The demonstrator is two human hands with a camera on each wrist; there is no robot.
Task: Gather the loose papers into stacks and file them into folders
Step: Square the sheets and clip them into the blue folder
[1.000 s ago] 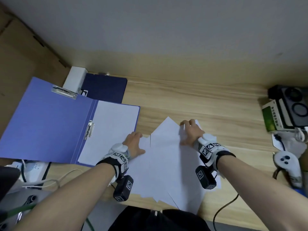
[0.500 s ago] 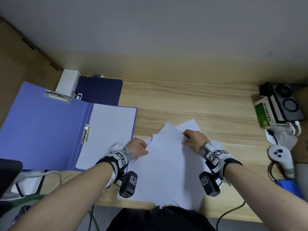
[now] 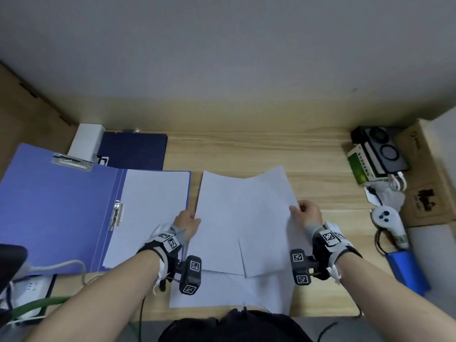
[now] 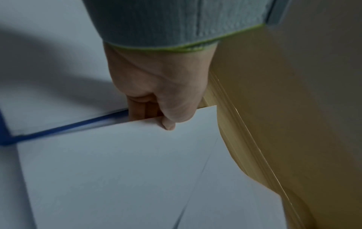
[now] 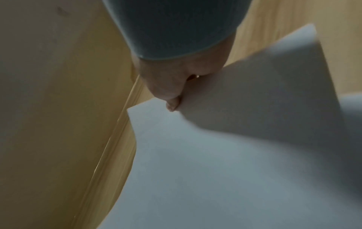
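Note:
I hold a loose bundle of white papers [image 3: 237, 213] lifted off the desk, its sheets fanned and uneven. My left hand [image 3: 188, 222] pinches its left edge, thumb on top [image 4: 168, 124]. On the other side, my right hand [image 3: 304, 213] pinches the right edge between thumb and fingers [image 5: 173, 105]. More white sheets [image 3: 217, 290] lie flat beneath, near the desk's front edge. An open purple-blue folder [image 3: 56, 206] lies to the left, with a white stack [image 3: 150, 208] in its right half and a metal clip [image 3: 118, 214] by the spine.
A closed dark blue folder [image 3: 133, 150] and a white box [image 3: 86, 141] sit behind the open folder. At the right edge are a green box [image 3: 360, 166], a black device [image 3: 385, 150], a white controller [image 3: 389, 223] and a blue object [image 3: 407, 270]. Cables and a power strip [image 3: 27, 290] lie at front left.
Both hands have gone from pressing on the spread sheets to pinching them at the edges. The gathered bundle is lifted and squared more upright; the hands have moved apart.

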